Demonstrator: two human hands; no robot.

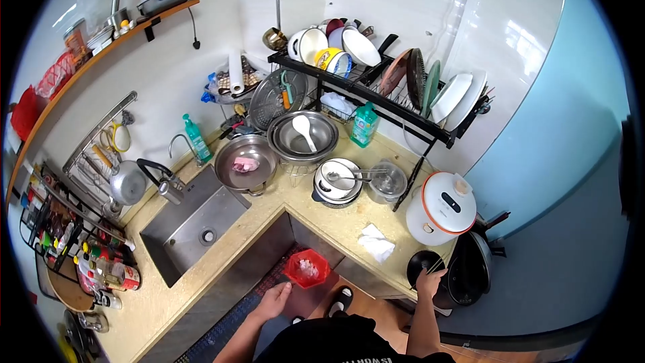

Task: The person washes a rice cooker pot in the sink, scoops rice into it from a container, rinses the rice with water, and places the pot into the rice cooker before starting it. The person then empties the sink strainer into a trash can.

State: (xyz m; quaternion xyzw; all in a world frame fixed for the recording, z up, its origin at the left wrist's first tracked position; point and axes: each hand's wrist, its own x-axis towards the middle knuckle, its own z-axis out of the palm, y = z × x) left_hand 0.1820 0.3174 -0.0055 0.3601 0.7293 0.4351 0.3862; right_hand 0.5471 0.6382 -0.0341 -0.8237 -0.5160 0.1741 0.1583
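Note:
A red, angular-rimmed bowl [293, 270] with small white pieces in it is at the front of my left hand [272, 301]. The thumb lies at its near edge and the other fingers are mostly hidden underneath, so the hand looks closed on the bowl. At the counter's right end, my right hand [428, 284] is closed around thin, light-coloured chopsticks [436, 265]. These point up and right. Just beyond that hand is a round black dish or lid [420, 263]. Beside it stands a large black pot [469, 275], its inside dark.
A white rice cooker [437, 212] stands behind the right hand. White tissue [377, 245] lies on the counter [295, 196]. Pink meat [244, 164] sits in a steel pan [225, 173] beside the sink [178, 228]. A black dish rack [376, 91] overhangs the back.

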